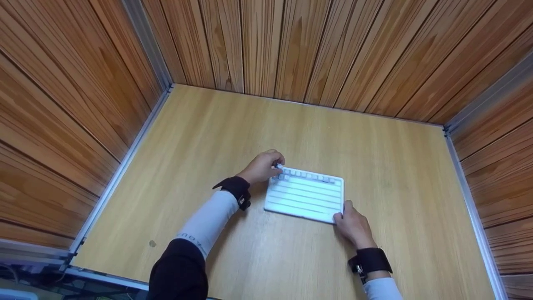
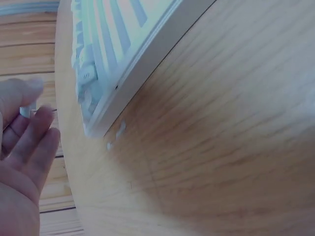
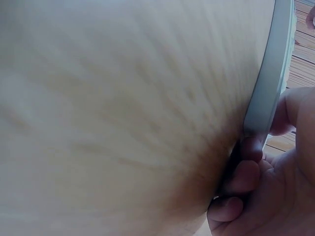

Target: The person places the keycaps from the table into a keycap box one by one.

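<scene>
A white slotted board (image 1: 304, 198) with long parallel grooves lies at the middle of the table. Small pale keycap-like tiles (image 1: 310, 176) line its far edge; one lettered tile (image 2: 88, 73) shows in the left wrist view. By the far left corner, my left hand (image 1: 261, 166) pinches a small white tile (image 2: 27, 109) between thumb and fingers, just off the board in the left wrist view. My right hand (image 1: 354, 223) grips the near right corner, thumb over the top, fingers curled against the side and underside.
The wooden table (image 1: 233, 125) has a metal rim and plank walls (image 1: 287, 46) at the back and both sides. A small dark mark (image 1: 152, 243) shows on the left of the tabletop. Small white specks (image 2: 120, 129) show beside the board's corner.
</scene>
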A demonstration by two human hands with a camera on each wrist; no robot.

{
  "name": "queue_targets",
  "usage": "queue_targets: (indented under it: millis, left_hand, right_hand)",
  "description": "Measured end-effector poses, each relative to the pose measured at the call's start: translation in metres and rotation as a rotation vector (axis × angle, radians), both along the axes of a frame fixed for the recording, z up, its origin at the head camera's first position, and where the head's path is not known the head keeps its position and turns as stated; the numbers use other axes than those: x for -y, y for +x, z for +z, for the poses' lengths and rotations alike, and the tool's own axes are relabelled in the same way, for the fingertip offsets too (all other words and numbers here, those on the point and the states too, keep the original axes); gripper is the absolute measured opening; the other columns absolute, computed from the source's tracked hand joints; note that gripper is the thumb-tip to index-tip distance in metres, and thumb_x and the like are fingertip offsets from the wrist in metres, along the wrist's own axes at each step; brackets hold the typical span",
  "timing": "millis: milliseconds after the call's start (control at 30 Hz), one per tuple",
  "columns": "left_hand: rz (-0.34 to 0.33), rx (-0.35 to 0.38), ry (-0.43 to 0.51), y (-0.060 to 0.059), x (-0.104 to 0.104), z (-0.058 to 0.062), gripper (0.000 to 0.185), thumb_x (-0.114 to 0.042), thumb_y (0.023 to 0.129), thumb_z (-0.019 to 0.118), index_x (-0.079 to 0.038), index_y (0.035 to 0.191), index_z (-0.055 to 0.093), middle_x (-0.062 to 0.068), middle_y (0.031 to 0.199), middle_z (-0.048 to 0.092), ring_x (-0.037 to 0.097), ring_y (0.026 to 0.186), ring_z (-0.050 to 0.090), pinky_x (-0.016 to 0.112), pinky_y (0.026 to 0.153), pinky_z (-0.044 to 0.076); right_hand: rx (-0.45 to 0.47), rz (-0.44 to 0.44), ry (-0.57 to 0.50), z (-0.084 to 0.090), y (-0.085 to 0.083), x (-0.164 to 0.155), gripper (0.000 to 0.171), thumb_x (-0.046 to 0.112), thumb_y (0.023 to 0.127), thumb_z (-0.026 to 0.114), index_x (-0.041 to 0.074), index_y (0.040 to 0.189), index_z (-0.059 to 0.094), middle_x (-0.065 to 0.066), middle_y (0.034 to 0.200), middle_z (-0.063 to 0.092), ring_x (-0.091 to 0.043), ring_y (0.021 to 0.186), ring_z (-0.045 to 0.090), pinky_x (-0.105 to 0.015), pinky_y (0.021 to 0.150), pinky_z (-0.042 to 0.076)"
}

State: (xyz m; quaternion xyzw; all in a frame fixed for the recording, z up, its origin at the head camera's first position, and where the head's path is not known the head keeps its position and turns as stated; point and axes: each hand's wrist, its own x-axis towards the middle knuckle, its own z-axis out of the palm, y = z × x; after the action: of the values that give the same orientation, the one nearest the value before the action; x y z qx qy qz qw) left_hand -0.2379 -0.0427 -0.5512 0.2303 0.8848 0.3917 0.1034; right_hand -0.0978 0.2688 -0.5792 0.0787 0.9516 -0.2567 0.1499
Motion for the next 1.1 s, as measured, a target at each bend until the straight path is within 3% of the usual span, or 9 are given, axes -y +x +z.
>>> queue_targets:
  millis: [200,433,767,1100]
  left_hand:
    - [-0.092,-0.079,-0.02,0.004,-0.009,-0.001,0.016,-0.011,0.092,0.075,-0.007,0.108,0.076,0.005,0.103,0.061,0.019,0.098,0.06,0.028,0.086,0.05]
    - [-0.137,-0.082,-0.042,0.009,-0.024,-0.004,0.02,-0.006,0.092,0.073,-0.004,0.112,0.073,0.007,0.108,0.064,0.019,0.1,0.062,0.026,0.089,0.051]
    - [-0.259,-0.241,-0.168,0.01,-0.04,-0.008,0.021,-0.004,0.093,0.068,-0.004,0.113,0.072,0.009,0.109,0.065,0.02,0.103,0.063,0.027,0.092,0.051]
    - [-0.29,-0.363,-0.227,0.009,-0.043,-0.016,0.015,-0.004,0.09,0.073,-0.003,0.105,0.072,0.009,0.103,0.066,0.022,0.1,0.063,0.03,0.089,0.053]
  right_hand:
    - [-0.048,0.026,0.008,0.0,0.002,-0.001,0.025,0.02,0.096,0.049,-0.001,0.109,0.045,-0.011,0.082,0.048,-0.027,0.073,0.047,-0.034,0.06,0.034]
    - [-0.033,0.018,-0.005,0.001,0.002,-0.002,0.024,0.019,0.097,0.049,-0.001,0.11,0.045,-0.01,0.082,0.046,-0.026,0.072,0.047,-0.034,0.059,0.033]
    - [-0.022,0.016,-0.006,0.001,0.001,-0.001,0.027,0.02,0.097,0.049,-0.001,0.113,0.045,-0.01,0.083,0.047,-0.026,0.073,0.048,-0.034,0.06,0.034]
    - [-0.031,0.019,0.004,0.0,0.001,-0.001,0.024,0.02,0.096,0.049,0.0,0.108,0.045,-0.009,0.081,0.046,-0.026,0.071,0.046,-0.034,0.059,0.033]
